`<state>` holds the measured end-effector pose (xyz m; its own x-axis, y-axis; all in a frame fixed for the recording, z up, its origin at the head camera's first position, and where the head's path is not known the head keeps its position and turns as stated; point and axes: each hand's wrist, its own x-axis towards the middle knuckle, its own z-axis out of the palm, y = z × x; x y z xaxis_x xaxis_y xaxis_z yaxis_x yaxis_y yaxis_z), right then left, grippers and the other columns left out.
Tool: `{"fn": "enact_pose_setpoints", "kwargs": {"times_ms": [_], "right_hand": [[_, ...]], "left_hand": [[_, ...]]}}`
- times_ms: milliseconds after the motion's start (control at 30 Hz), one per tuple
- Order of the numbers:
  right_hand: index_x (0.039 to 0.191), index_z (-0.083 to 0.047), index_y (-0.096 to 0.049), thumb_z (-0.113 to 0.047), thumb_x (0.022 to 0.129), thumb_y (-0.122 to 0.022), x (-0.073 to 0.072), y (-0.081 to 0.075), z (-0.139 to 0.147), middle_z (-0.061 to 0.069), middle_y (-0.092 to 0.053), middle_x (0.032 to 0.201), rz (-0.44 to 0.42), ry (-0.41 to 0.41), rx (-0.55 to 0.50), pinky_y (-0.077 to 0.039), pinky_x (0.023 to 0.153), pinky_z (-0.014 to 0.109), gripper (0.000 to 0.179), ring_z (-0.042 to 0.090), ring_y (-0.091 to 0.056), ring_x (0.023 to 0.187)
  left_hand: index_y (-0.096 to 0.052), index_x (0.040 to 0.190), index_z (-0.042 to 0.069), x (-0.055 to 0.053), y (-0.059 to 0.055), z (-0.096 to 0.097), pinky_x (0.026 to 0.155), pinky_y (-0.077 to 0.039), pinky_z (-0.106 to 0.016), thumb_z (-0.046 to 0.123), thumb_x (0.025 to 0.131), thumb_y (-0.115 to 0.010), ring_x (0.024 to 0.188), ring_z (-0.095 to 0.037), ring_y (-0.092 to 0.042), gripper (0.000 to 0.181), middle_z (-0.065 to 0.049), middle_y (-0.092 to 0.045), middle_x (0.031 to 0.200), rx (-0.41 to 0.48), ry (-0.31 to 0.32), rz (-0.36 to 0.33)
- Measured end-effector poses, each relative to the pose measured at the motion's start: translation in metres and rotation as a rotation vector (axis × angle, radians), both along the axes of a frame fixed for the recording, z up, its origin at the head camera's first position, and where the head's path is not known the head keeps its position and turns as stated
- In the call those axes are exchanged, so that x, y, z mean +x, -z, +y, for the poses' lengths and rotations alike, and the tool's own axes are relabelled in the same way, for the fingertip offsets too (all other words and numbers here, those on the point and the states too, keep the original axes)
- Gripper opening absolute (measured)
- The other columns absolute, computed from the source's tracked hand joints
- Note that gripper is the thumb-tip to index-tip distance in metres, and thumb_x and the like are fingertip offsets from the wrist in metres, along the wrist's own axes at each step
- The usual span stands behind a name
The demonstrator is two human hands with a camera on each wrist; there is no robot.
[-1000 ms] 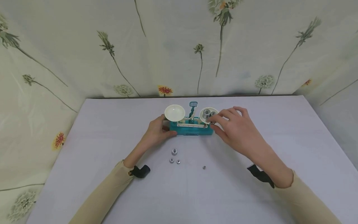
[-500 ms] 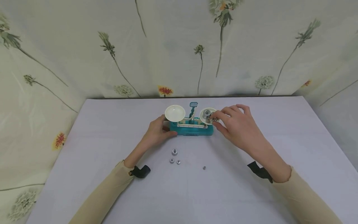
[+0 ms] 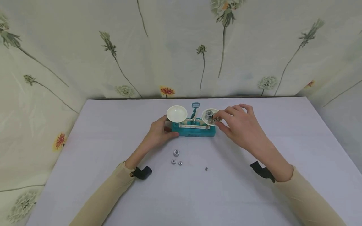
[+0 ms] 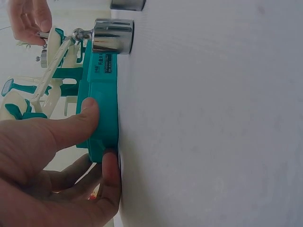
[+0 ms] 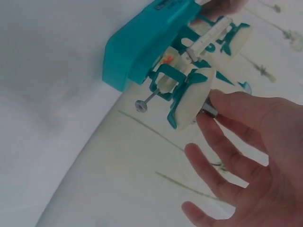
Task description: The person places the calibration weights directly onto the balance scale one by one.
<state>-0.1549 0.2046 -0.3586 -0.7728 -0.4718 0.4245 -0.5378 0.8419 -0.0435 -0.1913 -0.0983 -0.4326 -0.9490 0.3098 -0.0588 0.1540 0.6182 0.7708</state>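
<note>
A teal balance scale (image 3: pixel 193 131) with two white pans stands toward the back of the table. My left hand (image 3: pixel 158 133) grips the left end of its base, thumb on the front face and fingers around the end, as the left wrist view shows. The left pan (image 3: pixel 177 114) bears nothing. In the right pan (image 3: pixel 204 117) stands a large shiny metal weight (image 3: pixel 209 114), with smaller ones partly hidden by fingers. My right hand (image 3: pixel 240 127) is at that pan's right side, thumb and index finger pinching a small metal weight (image 5: pixel 209 110) right at the pan surface.
Nearer the front of the white table lie a larger weight (image 3: pixel 176 153), two smaller weights (image 3: pixel 173 161) close by, and a tiny weight (image 3: pixel 206 169) apart to the right. A flower-printed curtain (image 3: pixel 181 47) hangs behind the table's back edge.
My right hand has shifted slightly up and back with the pinched weight, from the front edge of the right pan to its right side. My left hand has stayed on the base.
</note>
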Motion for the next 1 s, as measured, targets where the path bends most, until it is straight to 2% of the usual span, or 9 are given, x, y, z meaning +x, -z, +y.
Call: {"fn": "enact_pose_setpoints", "kwargs": {"times_ms": [467,733,1000], "right_hand": [[0.105,-0.021,-0.074,-0.019,0.087,-0.08,-0.0032,0.0024,0.0007,0.003,-0.074,0.096,-0.012,0.002,0.0,-0.038,0.106,0.064,0.02,0.032,-0.066,0.103],[0.111,-0.021,-0.072,-0.021,0.085,-0.082,-0.0035,0.001,-0.0001,0.005,-0.073,0.102,-0.029,0.023,0.014,-0.037,0.108,0.064,0.028,0.032,-0.066,0.103],[0.11,-0.021,-0.072,-0.022,0.086,-0.081,-0.0028,0.0027,0.0,0.005,-0.074,0.103,-0.024,0.011,0.009,-0.037,0.107,0.065,0.025,0.032,-0.066,0.103]], "left_hand": [[-0.045,0.147,0.011,-0.0005,-0.0011,0.0017,0.091,-0.06,-0.041,0.023,0.088,-0.08,0.109,-0.03,-0.071,0.07,-0.013,-0.059,0.144,-0.011,0.001,-0.006],[-0.046,0.146,0.011,0.0001,-0.0016,0.0014,0.091,-0.06,-0.04,0.022,0.087,-0.081,0.108,-0.029,-0.072,0.069,-0.014,-0.06,0.142,-0.002,-0.005,-0.006],[-0.046,0.146,0.011,0.0,-0.0009,0.0009,0.091,-0.06,-0.04,0.023,0.087,-0.081,0.109,-0.029,-0.071,0.07,-0.014,-0.06,0.141,-0.005,-0.007,-0.005]]}}
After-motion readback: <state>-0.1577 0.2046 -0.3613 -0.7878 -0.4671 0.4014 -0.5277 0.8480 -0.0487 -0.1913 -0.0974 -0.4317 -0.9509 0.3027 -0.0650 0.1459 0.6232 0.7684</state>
